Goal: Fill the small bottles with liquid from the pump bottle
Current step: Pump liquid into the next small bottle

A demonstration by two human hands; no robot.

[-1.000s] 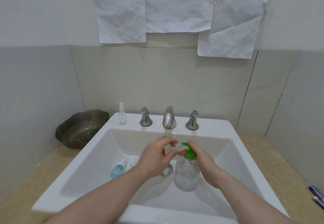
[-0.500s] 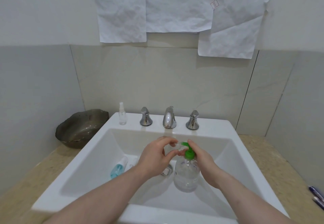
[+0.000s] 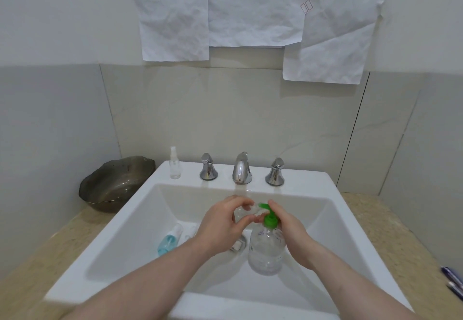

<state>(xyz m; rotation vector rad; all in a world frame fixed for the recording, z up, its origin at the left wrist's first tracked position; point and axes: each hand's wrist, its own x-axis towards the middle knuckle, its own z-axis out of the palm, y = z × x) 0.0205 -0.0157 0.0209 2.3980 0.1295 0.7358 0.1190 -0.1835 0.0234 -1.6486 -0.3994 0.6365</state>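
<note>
Pale tiled walls (image 3: 250, 119) close in a corner, with three crumpled white paper sheets (image 3: 250, 6) hung side by side above the tile line. Below them a white rectangular sink (image 3: 120, 232) is set on a beige speckled counter (image 3: 375, 219). On the sink's back ledge stand two chrome tap handles (image 3: 208, 167) with a chrome spout (image 3: 241, 168) between them, and an empty clear spray bottle (image 3: 174, 163) stands upright just left of the handles. A dark glass bowl (image 3: 112, 184) sits on the counter in the left corner. Pens (image 3: 453, 284) lie at the counter's right edge.

Inside the basin, the pump bottle (image 3: 266, 249), clear with a green pump head, stands upright near the drain. The right hand (image 3: 288, 229) rests on the pump head, fingers curled over it. The left hand (image 3: 225, 222) pinches a small clear bottle (image 3: 246, 212) at the pump's nozzle. A small blue bottle (image 3: 169, 240) lies on its side on the basin floor, left of the hands.
</note>
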